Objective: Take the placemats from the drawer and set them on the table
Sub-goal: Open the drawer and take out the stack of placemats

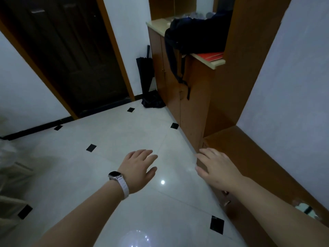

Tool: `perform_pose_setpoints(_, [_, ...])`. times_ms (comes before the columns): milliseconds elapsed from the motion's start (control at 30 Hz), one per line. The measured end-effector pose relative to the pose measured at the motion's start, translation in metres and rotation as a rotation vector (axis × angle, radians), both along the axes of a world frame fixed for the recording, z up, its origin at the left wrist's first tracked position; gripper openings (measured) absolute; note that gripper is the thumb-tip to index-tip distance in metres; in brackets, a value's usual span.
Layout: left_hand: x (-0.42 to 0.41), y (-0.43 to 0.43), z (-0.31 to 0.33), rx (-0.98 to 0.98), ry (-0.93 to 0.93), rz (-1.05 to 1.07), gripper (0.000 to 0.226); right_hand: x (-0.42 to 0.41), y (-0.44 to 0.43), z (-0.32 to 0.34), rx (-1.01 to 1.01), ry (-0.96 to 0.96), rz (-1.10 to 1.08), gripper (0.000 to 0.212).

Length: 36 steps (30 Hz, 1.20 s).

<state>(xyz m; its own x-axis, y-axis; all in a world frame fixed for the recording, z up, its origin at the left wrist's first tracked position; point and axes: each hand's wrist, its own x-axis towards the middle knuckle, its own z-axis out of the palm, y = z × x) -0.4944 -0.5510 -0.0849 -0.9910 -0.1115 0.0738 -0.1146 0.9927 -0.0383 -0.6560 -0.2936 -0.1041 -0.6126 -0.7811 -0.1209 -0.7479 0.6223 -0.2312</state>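
Note:
My left hand, with a white-strapped watch on its wrist, is stretched out over the tiled floor, fingers straight and holding nothing. My right hand reaches to the corner of a low brown wooden cabinet at the right; its fingers are spread and lie against the cabinet's front edge. No placemats show, and I cannot make out a drawer front from this angle. No table is in sight.
A taller brown cabinet stands further back with a dark backpack and a red folder on its counter. Folded black umbrellas lean in the corner beside a dark door. Glossy white floor tiles spread ahead.

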Motion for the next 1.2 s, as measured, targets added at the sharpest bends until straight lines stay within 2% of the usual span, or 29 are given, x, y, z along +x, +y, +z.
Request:
perform_pose_setpoints(300, [-0.153,-0.061,-0.049,0.06,-0.081,-0.283,0.046,-0.064,-0.022,-0.04,0.094,-0.076,-0.27,0.056])
perform_pose_setpoints(433, [-0.227,-0.099,-0.077,0.097,-0.107,-0.464,0.046,-0.086,-0.05,-0.06,0.144,-0.101,-0.447,0.055])
perform_pose_setpoints(667, [-0.331,-0.155,-0.116,0.153,-0.264,-0.719,0.052,-0.089,-0.116,-0.083,0.152,-0.184,-0.811,0.056])
perform_pose_setpoints(800, [-0.367,-0.146,-0.131,0.16,-0.372,-0.842,0.06,-0.081,-0.134,-0.084,0.111,-0.175,-0.981,0.074])
perform_pose_setpoints(867, [-0.377,-0.136,-0.142,0.153,-0.403,-0.881,0.061,-0.08,-0.137,-0.089,0.107,-0.171,-1.04,0.076])
perform_pose_setpoints(933, [-0.384,-0.125,-0.157,0.161,-0.407,-0.921,0.064,-0.082,-0.136,-0.101,0.103,-0.164,-1.086,0.073])
perform_pose_setpoints(1033, [-0.393,-0.109,-0.187,0.152,-0.43,-0.959,0.055,-0.088,-0.133,-0.133,0.117,-0.195,-1.1,0.062])
perform_pose_setpoints(1100, [-0.399,-0.096,-0.214,0.149,-0.444,-0.981,0.05,-0.093,-0.129,-0.165,0.125,-0.217,-1.093,0.053])
perform_pose_setpoints(1200, [-0.412,-0.075,-0.263,0.149,-0.44,-1.014,0.053,-0.104,-0.122,-0.224,0.126,-0.224,-1.117,0.052])
